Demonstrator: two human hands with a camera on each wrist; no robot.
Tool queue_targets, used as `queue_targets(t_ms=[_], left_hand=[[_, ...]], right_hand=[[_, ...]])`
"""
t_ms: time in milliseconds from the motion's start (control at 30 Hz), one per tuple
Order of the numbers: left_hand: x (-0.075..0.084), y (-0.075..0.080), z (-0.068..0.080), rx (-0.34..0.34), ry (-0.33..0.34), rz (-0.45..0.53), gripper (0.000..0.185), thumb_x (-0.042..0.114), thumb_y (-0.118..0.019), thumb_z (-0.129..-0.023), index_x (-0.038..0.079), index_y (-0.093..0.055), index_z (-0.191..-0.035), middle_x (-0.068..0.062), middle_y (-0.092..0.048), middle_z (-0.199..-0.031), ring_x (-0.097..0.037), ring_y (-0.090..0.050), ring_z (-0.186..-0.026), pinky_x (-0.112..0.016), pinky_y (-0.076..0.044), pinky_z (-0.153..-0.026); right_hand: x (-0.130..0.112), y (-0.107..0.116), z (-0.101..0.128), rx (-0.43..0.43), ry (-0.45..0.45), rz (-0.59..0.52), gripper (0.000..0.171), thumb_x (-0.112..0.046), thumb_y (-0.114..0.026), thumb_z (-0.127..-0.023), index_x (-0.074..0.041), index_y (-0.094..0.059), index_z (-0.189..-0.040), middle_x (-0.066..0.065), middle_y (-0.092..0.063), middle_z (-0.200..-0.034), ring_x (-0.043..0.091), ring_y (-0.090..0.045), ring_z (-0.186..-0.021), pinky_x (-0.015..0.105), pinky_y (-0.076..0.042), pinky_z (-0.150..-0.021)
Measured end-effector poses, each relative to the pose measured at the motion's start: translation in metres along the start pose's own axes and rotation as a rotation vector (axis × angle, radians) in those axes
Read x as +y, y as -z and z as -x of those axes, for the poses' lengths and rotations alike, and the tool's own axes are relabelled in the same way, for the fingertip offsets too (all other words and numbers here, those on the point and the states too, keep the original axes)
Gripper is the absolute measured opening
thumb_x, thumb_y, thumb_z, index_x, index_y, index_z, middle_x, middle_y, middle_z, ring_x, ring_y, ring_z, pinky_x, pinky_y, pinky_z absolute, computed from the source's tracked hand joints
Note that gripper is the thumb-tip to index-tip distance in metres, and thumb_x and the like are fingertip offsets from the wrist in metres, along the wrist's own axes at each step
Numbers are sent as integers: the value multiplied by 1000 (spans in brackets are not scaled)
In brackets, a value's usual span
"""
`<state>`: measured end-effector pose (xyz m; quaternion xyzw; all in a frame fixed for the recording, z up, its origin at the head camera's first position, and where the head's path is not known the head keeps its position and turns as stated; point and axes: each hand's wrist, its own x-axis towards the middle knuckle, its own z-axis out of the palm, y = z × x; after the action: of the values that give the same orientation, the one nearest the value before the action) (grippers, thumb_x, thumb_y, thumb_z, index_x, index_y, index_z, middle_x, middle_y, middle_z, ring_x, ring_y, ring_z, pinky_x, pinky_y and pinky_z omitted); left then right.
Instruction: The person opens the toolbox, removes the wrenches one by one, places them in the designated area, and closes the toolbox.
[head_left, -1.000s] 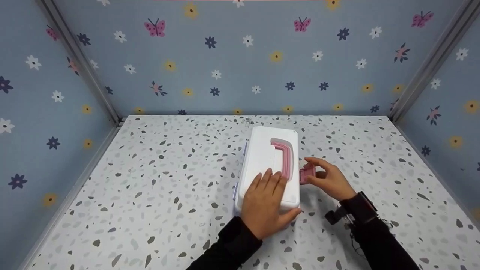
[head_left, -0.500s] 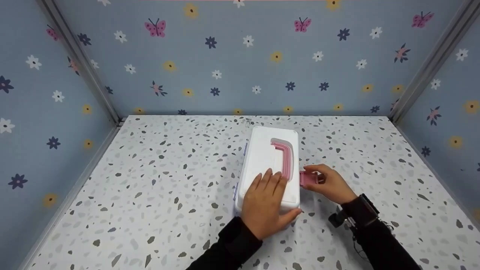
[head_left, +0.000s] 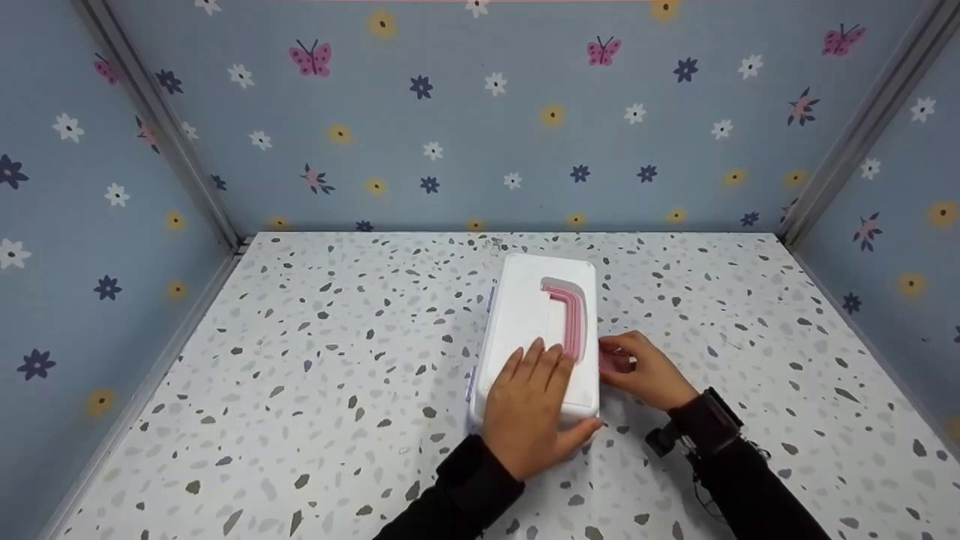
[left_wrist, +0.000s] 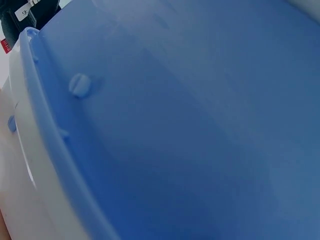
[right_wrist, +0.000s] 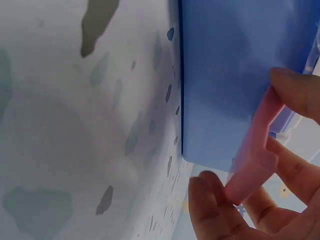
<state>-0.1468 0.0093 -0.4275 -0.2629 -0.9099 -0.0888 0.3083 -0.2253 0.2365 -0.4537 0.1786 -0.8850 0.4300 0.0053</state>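
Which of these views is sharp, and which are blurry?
Head view: sharp and evenly lit, with both hands on the box. Left wrist view: too close, a soft blue blur of the box wall. Right wrist view: out of focus; pink latch and fingertips smeared.

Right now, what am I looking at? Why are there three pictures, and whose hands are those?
They are a person's two hands, filmed by three cameras. The big picture comes from a camera on the person's head; the two close-ups come from cameras on the wrists. On the speckled table sits a white box with a pink handle and blue sides. The left hand rests flat on its lid. The right hand pinches the pink latch on the box's side.
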Motion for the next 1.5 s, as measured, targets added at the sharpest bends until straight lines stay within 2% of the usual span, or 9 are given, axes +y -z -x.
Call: queue_targets(t_ms=[133, 333, 667, 900, 1067, 1167, 1267, 1400, 1500], left_hand=[[0, 1, 0, 2, 1, -5, 81, 73, -54, -82, 11, -57, -134, -6, -62, -134, -27, -54, -130, -44, -40, -111], [0, 0, 0, 15, -5, -9, 81, 73, -55, -82, 11, -58, -133, -6, -64, -132, -27, -55, -129, -43, -41, -110], [1, 0, 0, 16, -4, -1, 81, 72, -58, -81, 10, -58, -133, -7, -63, -132, -27, -55, -129, -44, -41, -110], [3, 1, 1, 9, -3, -9, 81, 71, -57, -82, 9, -57, -134, -7, -62, -134, -28, -54, -130, -44, -40, -110], [5, 6, -1, -53, -4, -15, 81, 70, -57, -83, 10, -55, -136, -9, -59, -138, -29, -51, -133, -44, -38, -112], [7, 10, -5, -103, -41, -29, 79, 69, -55, -85, 14, -52, -141, -10, -55, -142, -30, -49, -135, -43, -38, -113], [12, 10, -8, -119, -117, -52, 73, 67, -56, -85, 22, -51, -142, -10, -52, -144, -31, -49, -134, -44, -40, -112], [19, 7, -9, -128, -195, -84, 62, 64, -63, -82, 29, -59, -132, -10, -50, -146, -31, -49, -133, -43, -42, -109], [21, 4, -8, -128, -207, -102, 57, 60, -71, -75, 27, -63, -121, -10, -50, -147, -30, -49, -133, -42, -43, -107]], right_hand=[[1, -2, -2, -12, -8, -6, 46, -7, -73, -83, 0, -61, -127, 19, -62, -115, 32, -60, -104, 49, -53, -94], [0, -3, -2, -43, -62, -51, 48, -12, -71, -86, 1, -57, -131, 22, -63, -125, 38, -61, -113, 52, -50, -99], [2, -8, -2, -96, -179, -266, 56, -10, -69, -88, 2, -47, -138, 27, -53, -137, 40, -61, -116, 38, -55, -93], [6, -6, 0, -100, -201, -312, 57, -13, -70, -88, -1, -48, -140, 24, -52, -140, 38, -60, -120, 40, -52, -99], [2, -5, 1, -80, -197, -385, 53, -10, -62, -93, 1, -46, -142, 26, -52, -139, 31, -61, -118, 36, -52, -98], [-4, -6, 1, -54, -216, -447, 51, -11, -56, -97, 3, -42, -144, 28, -49, -141, 26, -63, -115, 32, -54, -95], [-11, -8, 1, -20, -252, -449, 52, -16, -53, -99, 0, -40, -146, 26, -48, -143, 25, -62, -116, 32, -54, -94], [-16, -12, 0, -16, -278, -442, 55, -20, -52, -100, 1, -36, -148, 26, -46, -146, 30, -59, -121, 31, -54, -96], [-17, -15, 0, -27, -283, -460, 55, -19, -50, -101, 4, -35, -148, 27, -43, -148, 30, -58, -123, 31, -54, -96]])
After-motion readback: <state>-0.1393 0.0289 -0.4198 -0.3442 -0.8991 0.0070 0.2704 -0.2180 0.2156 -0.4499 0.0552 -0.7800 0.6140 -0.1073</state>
